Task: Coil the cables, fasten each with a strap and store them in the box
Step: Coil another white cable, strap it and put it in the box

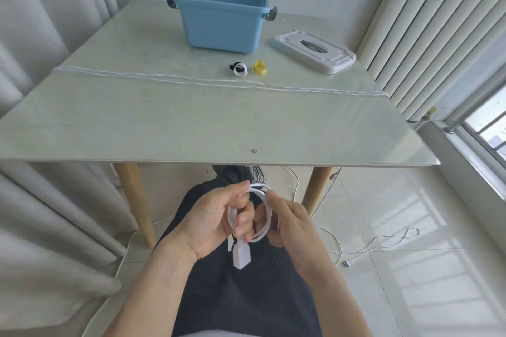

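Below the table's front edge, over my lap, my left hand (pixel 219 220) grips a small coil of white cable (pixel 267 215) with its white plug (pixel 241 256) hanging down. My right hand (pixel 291 220) pinches the coil's top right side. On the table, more white cables (pixel 191 80) lie stretched across from left to right. Beyond them sit a white strap (pixel 241 70) with a black strap (pixel 233 67) behind it, and a yellow strap (pixel 259 67). The open blue box (pixel 221 23) stands at the back of the table.
The box's white lid (pixel 313 51) lies to the right of the box. Another white cable (pixel 377 245) trails on the tiled floor at the right, under the table. Curtains hang at the left, blinds and a window at the right. Wooden table legs (pixel 137 205) flank my knees.
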The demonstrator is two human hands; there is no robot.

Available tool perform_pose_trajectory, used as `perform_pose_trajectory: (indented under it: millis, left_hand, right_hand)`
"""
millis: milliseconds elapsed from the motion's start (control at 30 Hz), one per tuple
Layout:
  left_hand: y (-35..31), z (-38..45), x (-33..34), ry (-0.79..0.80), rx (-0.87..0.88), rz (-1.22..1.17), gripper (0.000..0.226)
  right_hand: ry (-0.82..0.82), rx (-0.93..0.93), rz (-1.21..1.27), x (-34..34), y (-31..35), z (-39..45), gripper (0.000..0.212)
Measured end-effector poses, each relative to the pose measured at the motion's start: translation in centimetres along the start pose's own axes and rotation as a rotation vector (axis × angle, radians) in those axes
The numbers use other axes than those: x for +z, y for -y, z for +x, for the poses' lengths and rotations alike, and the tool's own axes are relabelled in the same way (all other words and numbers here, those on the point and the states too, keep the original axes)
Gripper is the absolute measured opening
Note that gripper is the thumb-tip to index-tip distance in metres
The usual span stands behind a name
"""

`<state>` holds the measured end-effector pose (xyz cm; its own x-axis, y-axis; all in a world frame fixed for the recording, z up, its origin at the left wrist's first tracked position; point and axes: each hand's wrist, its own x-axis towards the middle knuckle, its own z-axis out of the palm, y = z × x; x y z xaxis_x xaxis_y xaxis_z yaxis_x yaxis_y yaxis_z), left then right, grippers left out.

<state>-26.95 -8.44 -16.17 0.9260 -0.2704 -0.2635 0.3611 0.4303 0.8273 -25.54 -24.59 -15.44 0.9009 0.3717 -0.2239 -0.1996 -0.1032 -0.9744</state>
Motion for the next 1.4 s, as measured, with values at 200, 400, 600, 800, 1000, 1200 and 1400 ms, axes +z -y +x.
perform_pose_trajectory:
  millis: [200, 400, 600, 800, 1000, 1200, 1400]
  left_hand:
    - [0.2, 0.3, 0.2, -0.146, -0.056, -0.253, 0.035]
    - [0.7, 1.0, -1.2, -0.480, 0.069, -0.567, 0.042]
    - [0.9, 1.5, -2.7, -0.948, 0.205, -0.805, 0.039]
    - [1.5, 2.2, -2.3, -1.011, 0.285, -0.711, 0.028]
    - [2.5, 2.1, -1.5, -0.792, 0.220, -0.033, 0.012]
    - [2.0, 0.1, -0.6, -0.187, 0.077, 0.587, 0.019]
    - [1.3, -0.1, -0.5, 0.022, -0.011, 0.299, 0.060]
  right_hand:
    - [0.003, -0.043, -0.169, 0.1, -0.8, 0.4, 0.054]
    - [-0.014, -0.051, -0.375, -2.2, -0.6, 0.7, 0.023]
    - [0.151, 0.244, -0.775, -4.7, -1.5, 0.8, 0.021]
    - [0.251, 0.092, -0.833, -2.8, -0.8, -0.3, 0.012]
    - [0.446, -0.016, -0.757, -1.2, -0.3, -1.0, 0.016]
    - [0.143, -0.284, -0.637, -2.3, 0.0, -0.1, 0.027]
    - [-0.127, -0.328, -0.417, -2.5, -1.3, 0.7, 0.017]
